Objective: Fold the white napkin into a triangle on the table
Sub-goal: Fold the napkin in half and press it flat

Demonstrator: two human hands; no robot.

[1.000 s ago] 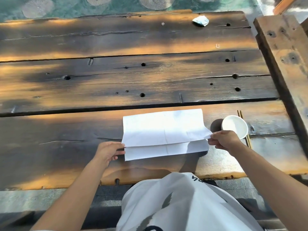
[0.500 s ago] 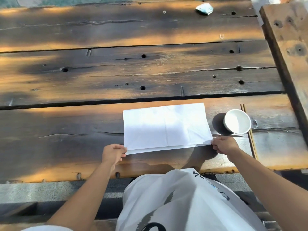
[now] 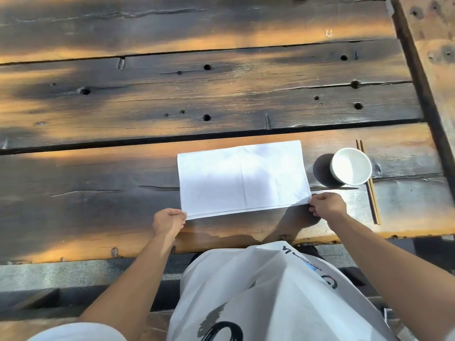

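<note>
The white napkin (image 3: 242, 179) lies flat on the dark wooden table (image 3: 172, 94), near the front edge, folded in half into a rectangle with a thin strip of the lower layer showing along its near side. My left hand (image 3: 168, 221) pinches the near left corner. At the near right corner my right hand (image 3: 327, 206) pinches the edge with curled fingers.
A white paper cup (image 3: 350, 166) stands just right of the napkin, with a pair of wooden chopsticks (image 3: 369, 183) lying beside it. A raised wooden beam (image 3: 433, 70) borders the table on the right. A white plastic bag (image 3: 270, 291) rests in my lap below the table edge.
The upper layer, lifted a second ago, has been brought down toward me until its edge almost meets the near edge. Both hands moved nearer with the corners.
</note>
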